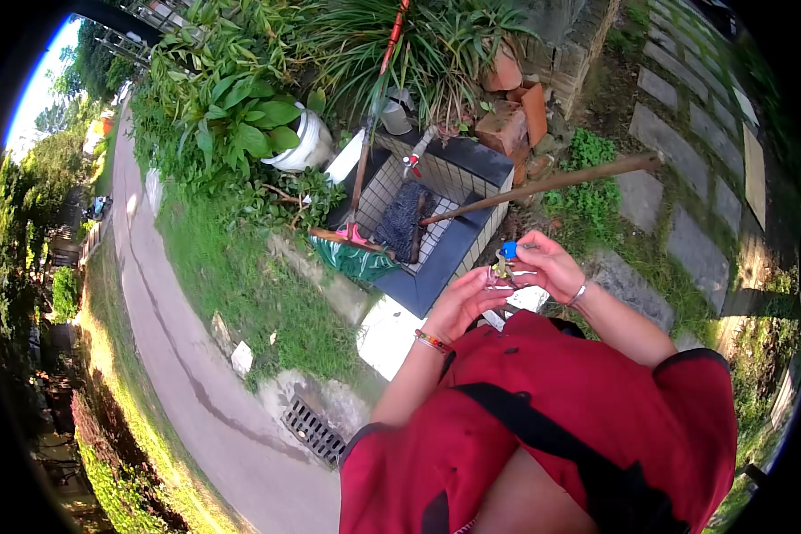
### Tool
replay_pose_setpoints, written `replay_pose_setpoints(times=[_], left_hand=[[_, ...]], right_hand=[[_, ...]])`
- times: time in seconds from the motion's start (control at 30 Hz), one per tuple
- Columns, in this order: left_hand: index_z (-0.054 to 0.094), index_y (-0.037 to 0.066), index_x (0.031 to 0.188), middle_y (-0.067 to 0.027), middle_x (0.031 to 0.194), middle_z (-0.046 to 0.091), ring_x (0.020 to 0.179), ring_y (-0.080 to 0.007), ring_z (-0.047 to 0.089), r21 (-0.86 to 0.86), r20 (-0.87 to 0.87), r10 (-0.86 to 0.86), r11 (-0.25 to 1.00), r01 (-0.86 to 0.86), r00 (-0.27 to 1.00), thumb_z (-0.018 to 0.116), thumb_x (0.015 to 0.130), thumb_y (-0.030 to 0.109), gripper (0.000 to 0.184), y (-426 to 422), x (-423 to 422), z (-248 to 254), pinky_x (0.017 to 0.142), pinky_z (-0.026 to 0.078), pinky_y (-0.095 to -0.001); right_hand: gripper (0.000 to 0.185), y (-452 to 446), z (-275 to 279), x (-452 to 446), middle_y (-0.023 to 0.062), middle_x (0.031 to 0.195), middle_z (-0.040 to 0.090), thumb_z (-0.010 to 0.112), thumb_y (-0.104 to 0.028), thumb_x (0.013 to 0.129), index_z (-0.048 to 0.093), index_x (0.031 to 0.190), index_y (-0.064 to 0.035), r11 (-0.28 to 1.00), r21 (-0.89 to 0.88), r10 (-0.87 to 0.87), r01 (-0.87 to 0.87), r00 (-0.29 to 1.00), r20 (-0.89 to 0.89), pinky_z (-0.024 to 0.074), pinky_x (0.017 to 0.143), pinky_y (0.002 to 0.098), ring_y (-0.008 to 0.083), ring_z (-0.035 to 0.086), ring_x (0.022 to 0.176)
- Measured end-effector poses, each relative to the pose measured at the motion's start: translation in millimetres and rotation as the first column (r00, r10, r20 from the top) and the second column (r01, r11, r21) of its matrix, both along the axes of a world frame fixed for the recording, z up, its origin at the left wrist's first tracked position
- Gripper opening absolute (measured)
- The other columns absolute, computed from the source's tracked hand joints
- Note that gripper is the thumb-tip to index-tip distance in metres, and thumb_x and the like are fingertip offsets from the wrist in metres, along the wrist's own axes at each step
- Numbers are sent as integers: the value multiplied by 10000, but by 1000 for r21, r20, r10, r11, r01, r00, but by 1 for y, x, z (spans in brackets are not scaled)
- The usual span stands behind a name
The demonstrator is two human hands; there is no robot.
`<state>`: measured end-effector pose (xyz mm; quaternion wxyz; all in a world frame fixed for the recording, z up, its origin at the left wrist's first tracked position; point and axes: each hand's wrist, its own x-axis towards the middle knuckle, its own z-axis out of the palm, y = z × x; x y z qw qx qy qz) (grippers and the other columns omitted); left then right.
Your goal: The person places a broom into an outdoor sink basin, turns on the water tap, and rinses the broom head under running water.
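Observation:
A bunch of keys point(498, 274) is held between both hands in front of the red shirt. My right hand point(552, 267) pinches a key with a blue head point(509, 250) between thumb and fingers. On the other side of the bunch, my left hand point(458, 304) has its fingers closed on the keys and small pieces hanging with them. The single keys are too small to make out clearly. Just beyond the hands is a tiled basin point(482, 233) with a dark rim.
Inside the basin lies a grey mop head point(402, 215); a wooden pole point(552, 182) sticks out rightward. A tap point(411, 162) with a red handle overhangs it. A green broom point(351, 260) leans at the left rim. Bricks point(503, 126), a white bucket point(310, 142) and a drain grate point(313, 432) are around.

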<state>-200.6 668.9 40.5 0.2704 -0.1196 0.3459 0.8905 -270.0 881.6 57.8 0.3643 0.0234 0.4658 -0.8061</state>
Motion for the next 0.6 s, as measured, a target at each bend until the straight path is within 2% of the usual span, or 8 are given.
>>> replay_pose_setpoints(times=[0.07, 0.1, 0.17, 0.23, 0.37, 0.43, 0.5, 0.6], left_hand=[[508, -7, 1248, -184, 1144, 638, 1056, -275, 650, -85, -1, 39, 996, -39, 999, 558, 975, 121, 306, -18, -2, -10, 909, 542, -335], [508, -7, 1248, -184, 1144, 638, 1056, -275, 650, -79, 5, 47, 996, -46, 999, 558, 975, 121, 306, -26, -4, -13, 909, 542, -335], [541, -11, 1218, -162, 1122, 648, 1041, -250, 655, -117, 21, 85, 990, -82, 996, 579, 958, 102, 286, -42, -5, -18, 907, 542, -330], [553, -12, 1204, -150, 1112, 651, 1030, -240, 657, -94, 6, 85, 992, -84, 996, 584, 952, 88, 273, -58, -7, -20, 904, 543, -327], [573, -12, 1189, -103, 1043, 660, 959, -187, 663, -53, -17, 93, 994, -94, 996, 599, 943, 69, 260, -77, -5, -22, 849, 550, -289], [574, -8, 1191, -102, 1050, 660, 960, -184, 662, -32, -12, 90, 995, -90, 996, 601, 940, 63, 263, -83, -5, -22, 850, 549, -291], [574, -5, 1193, -101, 1057, 660, 961, -181, 661, -19, -18, 90, 996, -91, 996, 604, 936, 57, 265, -90, -4, -23, 852, 548, -292], [575, -12, 1185, -103, 1069, 663, 984, -193, 660, -18, -48, 78, 997, -79, 996, 606, 927, 48, 266, -90, -3, -25, 895, 538, -317]], right_hand=[[142, -18, -2, -10, 69, 1056, 635, 567, -171, 974, 522, 1058, -66, 998, 53, 29, -26, 999, -44, 568, 775, 330, 181, 652, 940], [143, -28, -2, -14, 67, 1055, 635, 582, -173, 968, 535, 1041, -60, 994, 103, 51, -42, 995, -91, 569, 776, 334, 168, 650, 930], [125, -46, -3, -24, 57, 1003, 645, 601, -169, 960, 555, 1012, -64, 994, 87, 66, -61, 996, -57, 555, 790, 309, 139, 643, 921], [101, -64, -5, -33, 71, 1001, 662, 581, -174, 971, 559, 1000, -80, 989, 147, 52, -28, 985, -162, 523, 837, 305, 144, 639, 929], [131, -94, -6, -46, 150, 1046, 676, 515, -220, 1005, 493, 976, -95, 991, 129, 76, -47, 971, -228, 482, 903, 337, 181, 636, 976], [131, -106, -8, -47, 154, 1014, 677, 493, -230, 1015, 460, 987, -106, 986, 149, 108, -80, 975, -192, 493, 879, 334, 195, 646, 962], [146, -118, -9, -48, 137, 998, 680, 489, -257, 1017, 462, 1023, -115, 994, 84, 72, -69, 997, -26, 499, 832, 311, 201, 657, 924], [136, -134, -17, -51, 43, 788, 581, 515, -256, 1008, 478, 1005, -125, 996, 75, 52, -57, 996, 74, 483, 670, 275, 149, 589, 715]])
